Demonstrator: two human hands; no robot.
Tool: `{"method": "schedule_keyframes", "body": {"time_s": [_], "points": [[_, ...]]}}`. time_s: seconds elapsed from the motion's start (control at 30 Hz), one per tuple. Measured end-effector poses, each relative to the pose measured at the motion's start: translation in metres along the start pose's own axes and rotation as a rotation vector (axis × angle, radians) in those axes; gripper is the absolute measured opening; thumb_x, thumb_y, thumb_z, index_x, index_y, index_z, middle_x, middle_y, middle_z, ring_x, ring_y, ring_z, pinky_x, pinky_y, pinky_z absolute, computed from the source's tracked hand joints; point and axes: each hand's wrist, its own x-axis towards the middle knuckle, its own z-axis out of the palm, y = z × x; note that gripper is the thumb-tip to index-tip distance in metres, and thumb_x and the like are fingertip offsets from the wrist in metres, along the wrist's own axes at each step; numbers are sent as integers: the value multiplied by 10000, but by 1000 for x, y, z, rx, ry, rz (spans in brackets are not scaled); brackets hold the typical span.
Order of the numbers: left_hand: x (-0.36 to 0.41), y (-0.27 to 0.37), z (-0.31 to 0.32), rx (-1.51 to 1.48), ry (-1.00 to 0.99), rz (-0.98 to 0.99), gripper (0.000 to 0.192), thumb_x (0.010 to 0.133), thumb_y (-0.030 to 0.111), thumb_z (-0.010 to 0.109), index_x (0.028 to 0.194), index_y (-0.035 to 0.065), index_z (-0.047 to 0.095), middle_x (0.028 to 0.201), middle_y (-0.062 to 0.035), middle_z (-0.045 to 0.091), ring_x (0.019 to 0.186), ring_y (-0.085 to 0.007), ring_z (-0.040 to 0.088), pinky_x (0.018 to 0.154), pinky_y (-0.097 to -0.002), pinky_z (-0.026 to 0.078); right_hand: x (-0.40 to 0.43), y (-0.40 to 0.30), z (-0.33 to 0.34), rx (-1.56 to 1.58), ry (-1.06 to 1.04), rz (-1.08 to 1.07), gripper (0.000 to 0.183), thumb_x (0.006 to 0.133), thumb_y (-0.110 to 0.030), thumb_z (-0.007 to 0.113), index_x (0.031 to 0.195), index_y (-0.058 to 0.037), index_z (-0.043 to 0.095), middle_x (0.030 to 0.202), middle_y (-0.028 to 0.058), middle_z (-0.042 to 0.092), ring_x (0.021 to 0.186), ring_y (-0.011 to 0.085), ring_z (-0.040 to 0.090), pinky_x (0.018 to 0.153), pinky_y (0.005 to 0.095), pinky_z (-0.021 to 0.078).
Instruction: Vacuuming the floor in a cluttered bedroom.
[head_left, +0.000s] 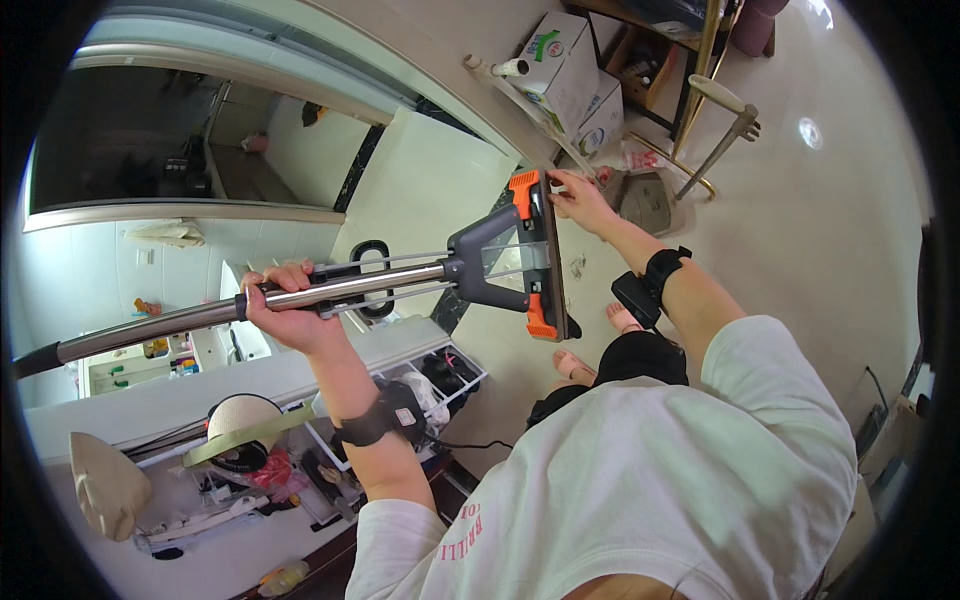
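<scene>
My left hand (281, 307) is wrapped around the steel pole (409, 277) of a squeeze mop, near its lever. The pole slants up from the left rim to a dark grey yoke (487, 217). Beyond the yoke, the mop head (553, 255) is raised off the floor, its flat face turned right and orange clips (524, 193) at both ends. My right hand (581, 202) is at the upper end of that face, fingertips touching its edge. Whether the fingers pinch something there is hidden.
A white wire rack (469, 386) and a counter with a straw hat (244, 424) stand lower left. Cardboard boxes (559, 64), a grey bin (646, 202) and a gold-coloured metal frame (697, 90) are at upper right. My feet (574, 366) in sandals are below the mop head.
</scene>
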Motion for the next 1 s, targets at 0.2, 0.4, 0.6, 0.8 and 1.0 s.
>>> {"method": "schedule_keyframes", "body": {"time_s": [0.2,0.4,0.6,0.8,1.0], "points": [[-8,11,-4,22,69,32,128,758,284,392,725,161,404,471,-3,351,453,-103,329,595,-297,378,-8,-24,-2,-58,-101,52,352,733,-61,542,1068,-32,439,1085,104,416,941,201,475,775,278,426],[-19,22,-1,20,110,77,139,759,289,391,753,151,404,471,2,342,455,-99,336,591,-290,384,-11,-30,-11,-19,-202,-88,246,732,-44,539,968,-15,474,1040,88,417,913,165,479,768,270,420],[-23,28,-9,11,159,62,147,763,281,388,782,140,426,479,11,364,452,-94,351,601,-285,392,-38,-51,-9,-97,-224,-121,228,716,-64,545,928,-11,483,951,116,482,846,240,509,705,299,429],[-23,28,-10,-28,188,107,151,758,276,395,813,137,410,474,10,359,438,-93,350,588,-279,405,-40,-55,-10,-93,-154,-102,205,732,-60,542,925,-23,483,926,103,472,816,200,507,715,275,434],[-25,28,-14,-10,186,79,152,764,294,386,737,148,416,495,10,367,462,-107,367,610,-311,404,-61,-57,-6,-206,-112,-263,202,728,-64,529,921,-25,483,893,112,493,809,236,510,682,298,434]]}}
